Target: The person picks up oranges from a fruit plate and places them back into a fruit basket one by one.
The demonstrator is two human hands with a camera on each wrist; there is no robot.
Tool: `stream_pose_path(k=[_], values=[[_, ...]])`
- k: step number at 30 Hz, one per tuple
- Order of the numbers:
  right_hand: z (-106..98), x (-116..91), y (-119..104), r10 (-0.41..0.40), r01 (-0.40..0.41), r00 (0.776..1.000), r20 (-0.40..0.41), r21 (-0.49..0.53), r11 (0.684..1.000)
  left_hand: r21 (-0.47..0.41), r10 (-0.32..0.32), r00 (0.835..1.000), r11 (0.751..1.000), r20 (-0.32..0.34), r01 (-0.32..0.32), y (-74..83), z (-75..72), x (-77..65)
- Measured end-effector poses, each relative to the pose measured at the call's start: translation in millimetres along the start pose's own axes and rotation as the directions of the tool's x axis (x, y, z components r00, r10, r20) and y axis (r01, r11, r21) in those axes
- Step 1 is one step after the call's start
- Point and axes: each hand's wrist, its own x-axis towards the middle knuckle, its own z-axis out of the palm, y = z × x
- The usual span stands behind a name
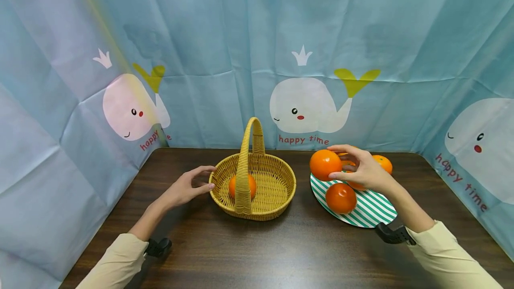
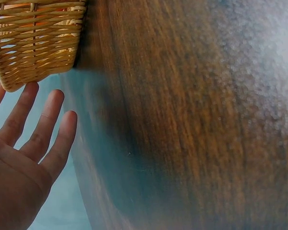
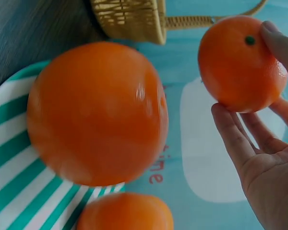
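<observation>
My right hand [image 1: 364, 171] pinches an orange [image 1: 325, 165] between thumb and fingers, above the far left part of a green-and-white striped plate [image 1: 371, 208]. In the right wrist view this orange [image 3: 240, 62] shows a green stem spot. My left hand [image 1: 186, 188] touches the left rim of a yellow wicker basket [image 1: 273, 210], its fingers spread and fairly straight. Another orange [image 1: 252, 186] lies inside the basket, partly hidden by the handle. Seen from the left wrist, fingertips [image 2: 31, 88] meet the edge of the woven wall [image 2: 38, 48].
A redder round fruit [image 1: 341, 198] sits at the front of the plate. Further oranges, one of them at the back right [image 1: 383, 164], lie behind the right hand. A dark wooden table [image 1: 257, 253] carries everything. Behind it hangs a blue curtain [image 1: 209, 57] with whale prints.
</observation>
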Motion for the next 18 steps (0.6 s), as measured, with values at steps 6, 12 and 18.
stream_pose_path(k=[6,12,18], values=[[12,9,-3,-0.016,0.015,0.999,0.033,0.016,1.0,-0.002,-0.019,1.0,1.0,0.005,0.019,1.4,-0.4,0.0],[25,17,-4,-0.009,0.008,0.999,0.049,0.021,1.0,0.004,-0.017,1.0,1.0,0.004,0.017,-1.0,-0.5,0.2],[36,21,-7,0.01,-0.012,0.998,0.057,0.035,0.999,0.017,-0.014,1.0,1.0,0.003,0.014,-2.5,0.3,0.6]])
